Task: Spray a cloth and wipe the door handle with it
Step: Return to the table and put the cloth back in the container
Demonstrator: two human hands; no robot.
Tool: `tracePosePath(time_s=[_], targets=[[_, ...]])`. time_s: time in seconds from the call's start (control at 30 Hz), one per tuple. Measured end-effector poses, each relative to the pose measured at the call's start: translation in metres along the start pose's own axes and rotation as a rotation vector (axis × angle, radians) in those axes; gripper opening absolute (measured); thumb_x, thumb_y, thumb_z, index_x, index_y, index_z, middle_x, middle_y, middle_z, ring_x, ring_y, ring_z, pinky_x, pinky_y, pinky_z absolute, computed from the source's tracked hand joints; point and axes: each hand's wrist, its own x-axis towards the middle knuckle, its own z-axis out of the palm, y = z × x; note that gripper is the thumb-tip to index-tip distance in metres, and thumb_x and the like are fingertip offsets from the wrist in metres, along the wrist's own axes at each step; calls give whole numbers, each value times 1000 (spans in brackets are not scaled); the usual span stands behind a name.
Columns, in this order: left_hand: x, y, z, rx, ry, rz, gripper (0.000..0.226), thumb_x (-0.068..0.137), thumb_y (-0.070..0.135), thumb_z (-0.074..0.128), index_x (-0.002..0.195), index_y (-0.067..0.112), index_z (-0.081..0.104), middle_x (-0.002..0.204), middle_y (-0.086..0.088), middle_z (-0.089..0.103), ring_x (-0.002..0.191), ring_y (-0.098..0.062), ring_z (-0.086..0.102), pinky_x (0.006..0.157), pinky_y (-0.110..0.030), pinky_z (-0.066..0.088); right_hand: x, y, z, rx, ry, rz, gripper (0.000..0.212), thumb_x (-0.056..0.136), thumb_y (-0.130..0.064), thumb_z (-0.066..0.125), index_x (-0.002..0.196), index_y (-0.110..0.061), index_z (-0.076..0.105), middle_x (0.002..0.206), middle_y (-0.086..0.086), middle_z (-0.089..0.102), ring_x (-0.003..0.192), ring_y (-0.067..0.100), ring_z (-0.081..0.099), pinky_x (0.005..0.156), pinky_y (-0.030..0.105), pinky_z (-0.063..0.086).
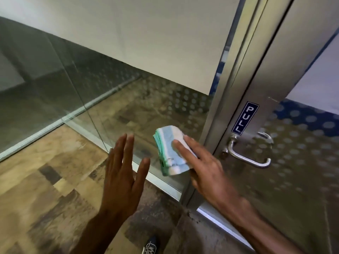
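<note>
1. Left hand (122, 173): empty, fingers spread and flat, raised in front of the glass wall (77, 99). No spray bottle in view.
2. Right hand (203, 171): fingers clamped on a folded cloth (169, 151), blue, green and white, held up just left of the door frame (227, 99).
3. Door handle (247, 154): metal lever on the door, right of the cloth and slightly farther, near but apart from it. Its long axis runs left to right, tipping downward at the right end. "PULL" sticker (244, 118) sits just above.
4. Judgement: the right hand is nearer; the coming move is a short reach rightward.
5. No containers visible.
</note>
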Motion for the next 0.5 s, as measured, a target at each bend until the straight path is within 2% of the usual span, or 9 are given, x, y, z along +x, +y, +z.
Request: tracePosePath(time_s=[0.1, 0.17, 0.23, 0.3, 0.43, 0.5], targets=[[-21, 4, -8, 121, 50, 54, 77, 103, 69, 16, 166, 24, 14, 176, 1, 7, 163, -12, -1, 132, -47, 5, -4, 0, 7, -173, -23, -160, 101, 58, 32, 66, 151, -5, 50, 157, 27, 44, 145, 49, 40, 111, 70, 40], [-46, 10, -15, 208, 100, 43, 77, 105, 67, 15, 167, 21, 13, 176, -3, 5, 163, -18, -2, 131, -52, 4, -12, -3, 12, -232, -16, -315, 81, 74, 25, 58, 149, -4, 52, 156, 27, 44, 144, 50, 41, 108, 74, 39], [-72, 11, -23, 298, 136, 19, 78, 106, 66, 15, 166, 18, 14, 176, -7, 3, 163, -22, -2, 131, -55, 3, -17, -7, 23, -226, -24, -435, 59, 94, 7, 37, 150, -6, 52, 158, 25, 42, 145, 49, 41, 108, 75, 38], [-93, 8, -32, 393, 171, -2, 79, 106, 66, 15, 166, 14, 18, 176, -11, 4, 163, -27, -1, 130, -57, 2, -19, -16, 35, -203, -63, -491, 57, 100, -4, 28, 153, -9, 49, 161, 21, 38, 149, 45, 37, 111, 74, 36], [-136, 3, -54, 519, 213, -110, 79, 106, 64, 18, 166, 14, 18, 176, -14, 2, 163, -32, -1, 128, -64, 3, -19, -41, 60, -170, -69, -585, 62, 95, 2, 34, 154, -14, 42, 161, 18, 39, 147, 44, 42, 108, 74, 40], [-159, -1, -66, 560, 230, -174, 79, 105, 65, 17, 166, 15, 16, 176, -14, 0, 163, -33, -2, 128, -66, 2, -20, -61, 68, -135, -54, -646, 65, 91, 4, 48, 153, -13, 40, 160, 17, 39, 144, 46, 46, 106, 75, 41]])
